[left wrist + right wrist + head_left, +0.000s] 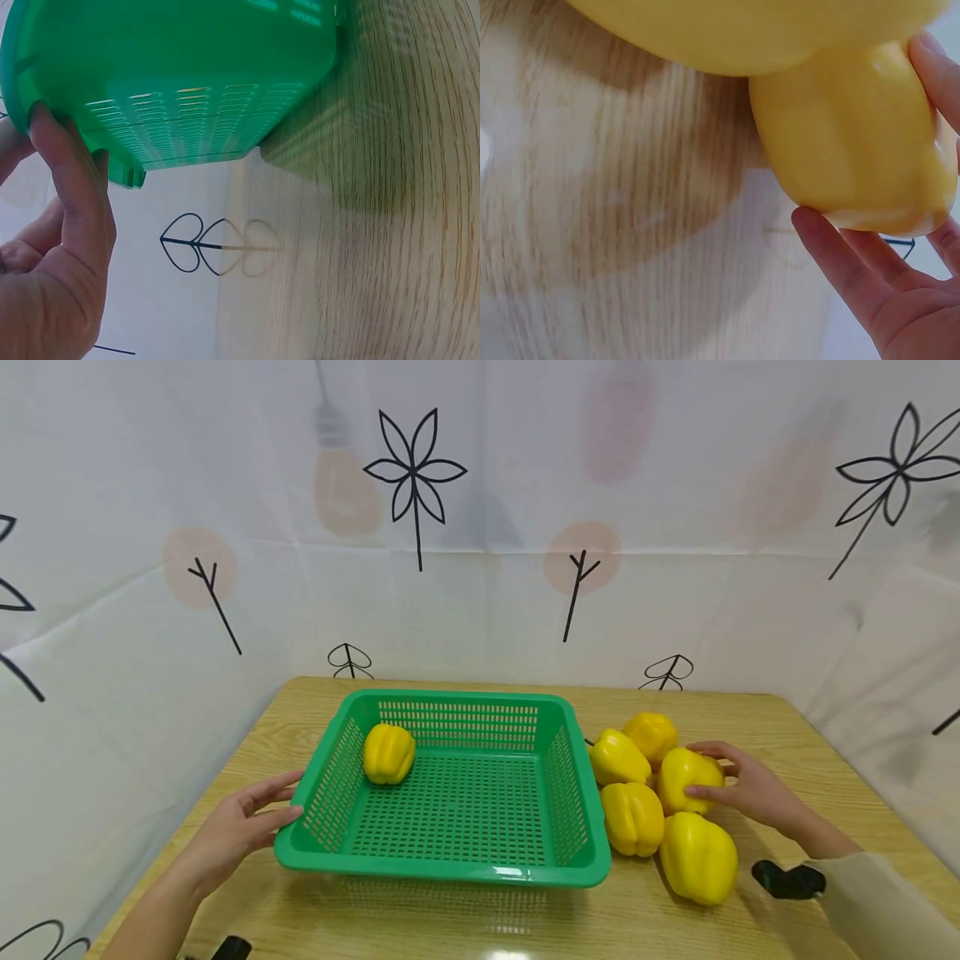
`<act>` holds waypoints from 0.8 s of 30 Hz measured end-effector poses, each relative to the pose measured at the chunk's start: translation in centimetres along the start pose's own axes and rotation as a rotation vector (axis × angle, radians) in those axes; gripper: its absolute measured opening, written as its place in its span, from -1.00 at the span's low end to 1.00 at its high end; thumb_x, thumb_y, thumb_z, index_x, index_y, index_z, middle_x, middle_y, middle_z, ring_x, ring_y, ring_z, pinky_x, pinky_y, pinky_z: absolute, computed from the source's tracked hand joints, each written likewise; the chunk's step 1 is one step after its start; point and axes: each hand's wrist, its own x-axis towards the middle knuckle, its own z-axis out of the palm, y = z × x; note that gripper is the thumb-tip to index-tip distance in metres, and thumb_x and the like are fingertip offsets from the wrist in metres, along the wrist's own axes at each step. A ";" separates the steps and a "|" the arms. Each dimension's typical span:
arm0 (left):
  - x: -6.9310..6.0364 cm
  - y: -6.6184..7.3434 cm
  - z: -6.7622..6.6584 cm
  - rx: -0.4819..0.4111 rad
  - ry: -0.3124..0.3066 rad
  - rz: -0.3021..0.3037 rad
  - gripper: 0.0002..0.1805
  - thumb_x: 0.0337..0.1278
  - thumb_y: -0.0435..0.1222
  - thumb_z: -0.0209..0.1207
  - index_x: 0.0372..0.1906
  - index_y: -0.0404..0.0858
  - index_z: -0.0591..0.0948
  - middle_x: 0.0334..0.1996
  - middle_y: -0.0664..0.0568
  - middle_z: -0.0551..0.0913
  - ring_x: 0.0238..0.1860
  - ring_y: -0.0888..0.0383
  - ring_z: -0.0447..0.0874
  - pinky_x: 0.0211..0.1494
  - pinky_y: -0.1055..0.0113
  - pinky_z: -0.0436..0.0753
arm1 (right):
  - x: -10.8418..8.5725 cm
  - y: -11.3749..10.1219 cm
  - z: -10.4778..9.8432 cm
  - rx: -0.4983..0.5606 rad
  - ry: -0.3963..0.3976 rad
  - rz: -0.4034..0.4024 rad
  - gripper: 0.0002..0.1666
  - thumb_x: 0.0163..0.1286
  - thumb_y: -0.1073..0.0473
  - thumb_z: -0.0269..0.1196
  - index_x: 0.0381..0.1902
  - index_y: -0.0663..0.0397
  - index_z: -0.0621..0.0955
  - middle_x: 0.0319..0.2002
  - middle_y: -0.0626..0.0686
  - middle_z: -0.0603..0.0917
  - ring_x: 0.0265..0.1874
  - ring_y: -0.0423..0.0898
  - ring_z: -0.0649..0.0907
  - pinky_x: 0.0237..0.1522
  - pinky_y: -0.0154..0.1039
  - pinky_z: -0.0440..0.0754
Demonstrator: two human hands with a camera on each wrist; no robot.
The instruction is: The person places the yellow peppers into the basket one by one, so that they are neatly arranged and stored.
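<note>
A green plastic basket (442, 870) with slotted walls stands on the wooden table, one yellow bell pepper (389, 753) in its back left corner. My left hand (232, 827) holds the basket's left rim; the left wrist view shows fingers (75, 172) under the rim's edge. To the right of the basket lies a cluster of several yellow bell peppers. My right hand (757, 789) grips one bell pepper (684, 779) at the cluster's right side, thumb and fingers on opposite sides of it. In the right wrist view that bell pepper (847, 142) sits between thumb and fingers.
Around the gripped one lie a front bell pepper (697, 858), a left one (632, 818), a stemmed one (618, 757) and a back one (651, 737). The wooden table (420, 927) ends at a white patterned cloth (480, 610) behind and at the sides.
</note>
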 end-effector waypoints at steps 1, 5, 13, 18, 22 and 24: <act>0.0 0.0 0.0 0.000 0.001 0.001 -0.30 0.23 -0.22 0.17 0.41 -0.28 0.18 0.19 -0.29 0.27 -0.11 0.12 0.60 -0.11 0.18 0.61 | 0.0 -0.1 -0.1 0.000 0.001 -0.001 -0.21 0.22 0.03 0.33 0.25 0.34 0.30 0.16 0.40 0.34 0.02 0.38 0.38 -0.08 0.27 0.43; 0.0 0.0 0.0 -0.003 -0.001 0.004 -0.30 0.23 -0.23 0.17 0.41 -0.28 0.18 0.18 -0.29 0.27 -0.11 0.11 0.60 -0.11 0.18 0.61 | -0.1 -0.3 -0.5 -0.009 0.018 -0.014 -0.23 0.22 0.04 0.33 0.24 0.35 0.31 0.15 0.41 0.35 0.01 0.38 0.39 -0.09 0.27 0.44; -0.1 0.1 0.0 -0.004 -0.007 0.005 -0.29 0.23 -0.23 0.16 0.41 -0.29 0.16 0.18 -0.28 0.29 -0.11 0.11 0.61 -0.11 0.17 0.61 | -0.2 -0.7 -1.0 0.002 0.022 -0.020 -0.23 0.23 0.06 0.32 0.25 0.36 0.29 0.15 0.42 0.34 0.03 0.39 0.37 -0.05 0.31 0.38; -0.1 0.2 0.0 -0.009 -0.006 0.002 -0.29 0.23 -0.23 0.16 0.41 -0.28 0.16 0.16 -0.24 0.32 -0.11 0.10 0.61 -0.11 0.16 0.62 | -0.3 -1.2 -1.4 0.001 0.019 0.006 -0.21 0.23 0.04 0.32 0.28 0.31 0.28 0.18 0.41 0.31 0.02 0.43 0.37 -0.14 0.25 0.48; -0.1 0.1 0.0 -0.011 -0.006 -0.001 -0.29 0.23 -0.23 0.16 0.41 -0.27 0.17 0.16 -0.24 0.31 -0.11 0.11 0.61 -0.12 0.16 0.62 | -0.4 -1.6 -1.8 -0.006 0.020 0.011 -0.21 0.24 0.04 0.31 0.29 0.29 0.27 0.20 0.41 0.29 0.02 0.45 0.36 -0.18 0.25 0.51; -0.1 0.1 0.0 -0.010 -0.006 -0.002 -0.30 0.23 -0.23 0.16 0.41 -0.28 0.17 0.16 -0.23 0.31 -0.11 0.11 0.61 -0.12 0.16 0.62 | -0.4 -1.8 -1.9 -0.004 0.023 0.011 -0.21 0.25 0.04 0.31 0.30 0.29 0.26 0.21 0.42 0.27 0.03 0.46 0.35 -0.18 0.25 0.51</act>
